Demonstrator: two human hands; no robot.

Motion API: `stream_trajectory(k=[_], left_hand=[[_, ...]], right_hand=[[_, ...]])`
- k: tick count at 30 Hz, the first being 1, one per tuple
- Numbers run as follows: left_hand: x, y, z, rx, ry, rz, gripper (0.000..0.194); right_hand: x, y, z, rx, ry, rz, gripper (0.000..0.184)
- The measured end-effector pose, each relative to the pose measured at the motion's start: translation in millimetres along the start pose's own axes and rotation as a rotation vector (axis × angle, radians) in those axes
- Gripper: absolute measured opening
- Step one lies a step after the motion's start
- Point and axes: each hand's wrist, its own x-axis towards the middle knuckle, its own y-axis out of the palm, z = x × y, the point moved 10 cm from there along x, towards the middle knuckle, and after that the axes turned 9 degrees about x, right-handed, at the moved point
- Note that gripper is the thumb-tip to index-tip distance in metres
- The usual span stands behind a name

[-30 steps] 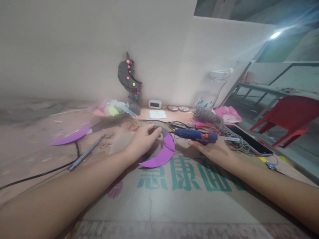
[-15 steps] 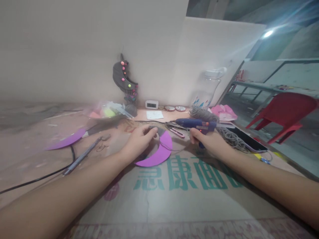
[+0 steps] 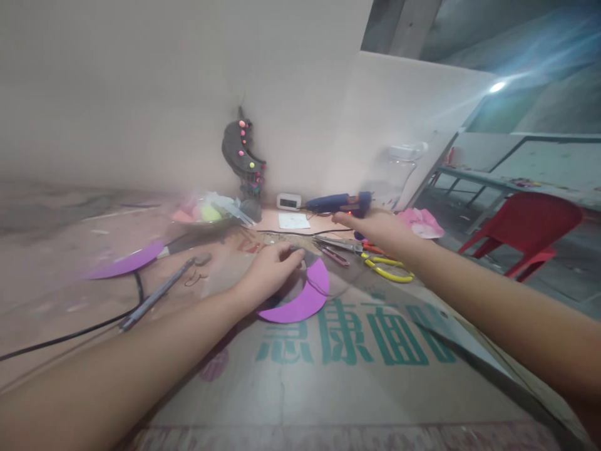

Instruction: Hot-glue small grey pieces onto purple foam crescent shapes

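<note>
Your left hand (image 3: 273, 270) has its fingers clenched on the upper end of the purple crescent (image 3: 315, 294), near the grey part of it. The crescent lies over the printed sheet (image 3: 328, 394), in the middle of the bench (image 3: 101, 257), and its pointed lower end goes toward your left wrist. A thin grey yarn (image 3: 335, 293) crosses the crescent and runs to its right.

Your right hand (image 3: 373, 227) is farther back, and its fingers are grasping the blue glue gun (image 3: 331, 203). The nozzle of the gun is turned to the left, close to the small white clock (image 3: 288, 202); most of the handle is hidden by your hand.

In front of the gun lie the pink cutter (image 3: 335, 255) and a tool with yellow handles (image 3: 390, 274). A white paper (image 3: 294, 221) is just before the clock. Behind your right hand stands a clear bottle (image 3: 399, 178), and the pink bag (image 3: 422, 222) is beside it.

On your left side there are a second purple piece (image 3: 129, 260), a grey pen-like tool (image 3: 159, 294) and a bowl (image 3: 197, 227) with colourful contents. The dark moon ornament (image 3: 237, 150) with small balls hangs on the wall.
</note>
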Motion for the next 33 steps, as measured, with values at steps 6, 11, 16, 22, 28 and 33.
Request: stream_trajectory(k=[6, 11, 16, 22, 28, 33], left_hand=[[0.1, -0.1, 1.6, -0.015, 0.0, 0.0, 0.03], [0.9, 0.2, 1.4, -0.05, 0.013, -0.003, 0.03], [2.5, -0.6, 5.5, -0.031, -0.015, -0.015, 0.03], [3.0, -1.8, 4.3, -0.052, 0.023, -0.038, 0.031], [2.9, -6.5, 4.7, -0.05, 0.026, -0.078, 0.03], [1.1, -10.7, 0.8, -0.067, 0.022, -0.088, 0.029]], right_hand=[[67.5, 56.2, -39.2, 0.005, 0.054, 0.141, 0.034], [82.5, 79.9, -60.1, -0.002, 0.064, 0.149, 0.035], [75.2, 73.4, -58.2, 0.0, 0.023, 0.172, 0.035], [24.5, 35.9, -33.3, 0.054, -0.082, 0.06, 0.042], [-64.3, 58.7, -19.8, 0.437, 0.148, 0.367, 0.051], [-104.2, 84.2, -15.9, 0.533, 0.19, 0.544, 0.062]])
